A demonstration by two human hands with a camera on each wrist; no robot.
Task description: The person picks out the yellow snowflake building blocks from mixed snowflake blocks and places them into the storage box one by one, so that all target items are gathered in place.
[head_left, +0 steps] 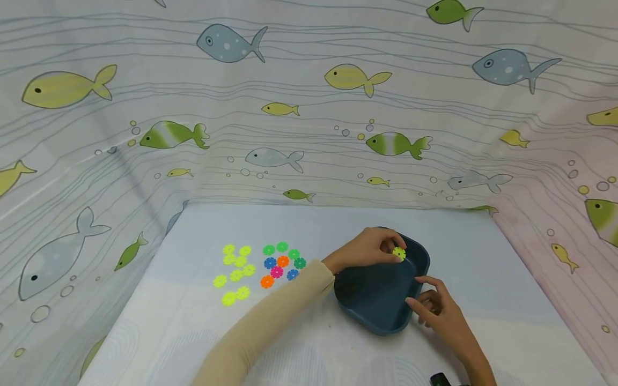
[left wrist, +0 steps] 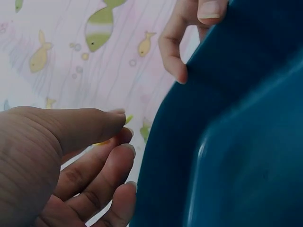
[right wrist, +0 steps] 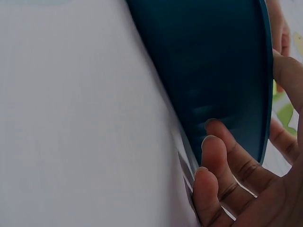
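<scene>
A small yellow notched disc [head_left: 398,253] is pinched between the thumb and index finger of my left hand [head_left: 369,247], over the far part of a dark blue plastic basin [head_left: 381,292]. In the left wrist view, just a yellow edge of the disc [left wrist: 129,119] peeks out past the fingertips. My right hand [head_left: 441,313] grips the basin's right side, with thumb and index finger at the rim. Its other fingers [right wrist: 215,153] curl against the outer wall [right wrist: 213,71] in the right wrist view.
Left of the basin lie several yellow notched discs [head_left: 236,275]. Beside them is a mixed group of green discs [head_left: 282,247], orange discs [head_left: 267,281], blue discs [head_left: 270,263] and a pink disc [head_left: 277,272]. A black object [head_left: 439,379] shows near my right wrist. Fish-patterned cloth [head_left: 270,75] surrounds the table.
</scene>
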